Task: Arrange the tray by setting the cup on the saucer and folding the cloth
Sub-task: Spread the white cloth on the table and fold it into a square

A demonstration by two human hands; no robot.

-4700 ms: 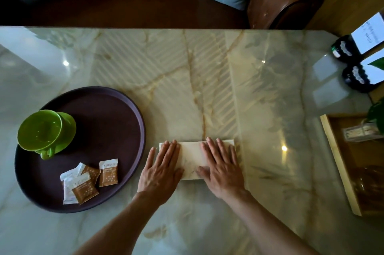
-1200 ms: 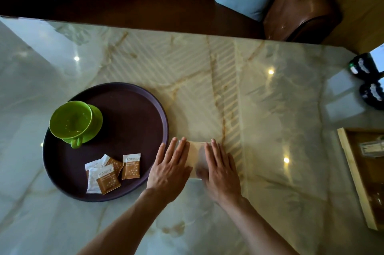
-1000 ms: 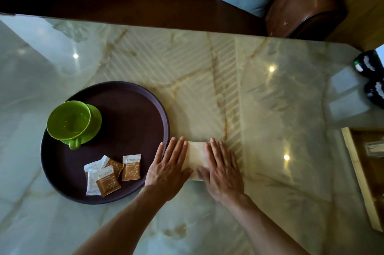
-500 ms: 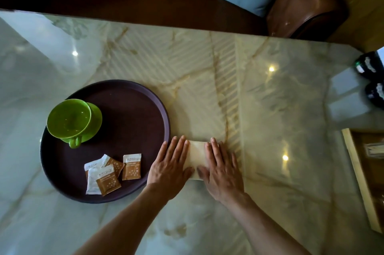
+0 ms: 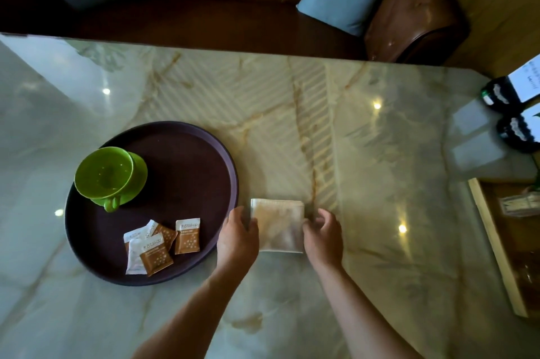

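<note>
Cup (image 5: 105,176) already sits on the saucer (image 5: 137,180), both green, at the far-left part of the round dark tray (image 5: 204,160), so that half looks done. Cloth (image 5: 277,225) is down to a small, roughly square pad lying flat on the marble table (image 5: 380,183), just right of the tray rim, not on it. Left hand (image 5: 236,238) pinches the cloth's left edge w/ thumb and fingers; right hand (image 5: 323,237) has curled fingers nipping the right edge. Each grip is closed on cloth, not spread flat. Judging by how compact it is, folding is about finished; can't tell if one more fold is meant. What's prob. left: lift the pad and set it on the tray, likely in the bare area right of the cup, clear of the sachets (image 5: 163,244) at the near side. Task mostly done, approx. last step remaining.
</note>
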